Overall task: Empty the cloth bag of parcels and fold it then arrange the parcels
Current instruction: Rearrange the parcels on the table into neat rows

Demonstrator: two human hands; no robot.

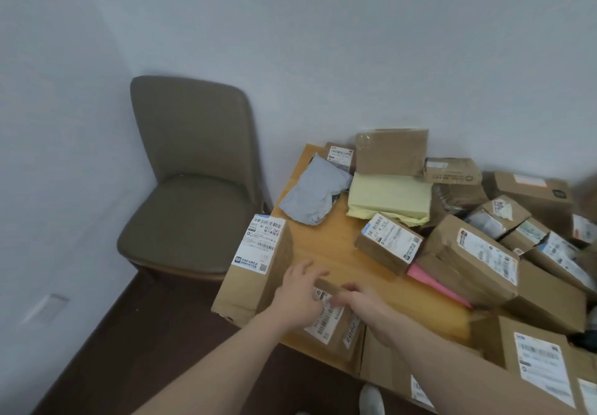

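Both of my hands are on a small cardboard parcel [332, 324] with a white label at the table's near left corner. My left hand [298, 295] lies over its left side with fingers spread. My right hand [365, 301] rests on its top right, fingers blurred. A taller labelled box [258, 266] stands just left of it. Several more parcels crowd the wooden table [326, 243]: a grey poly mailer [315, 193], a pale yellow packet [389, 196], a pink packet [436, 283] and brown boxes [471, 253]. No cloth bag is in view.
A brown padded chair [190, 182] stands in the corner left of the table, against the white walls. Dark floor [145, 343] runs along the table's left side. More labelled boxes [536, 363] fill the table's near right, and a white shoe tip [371, 398] shows below.
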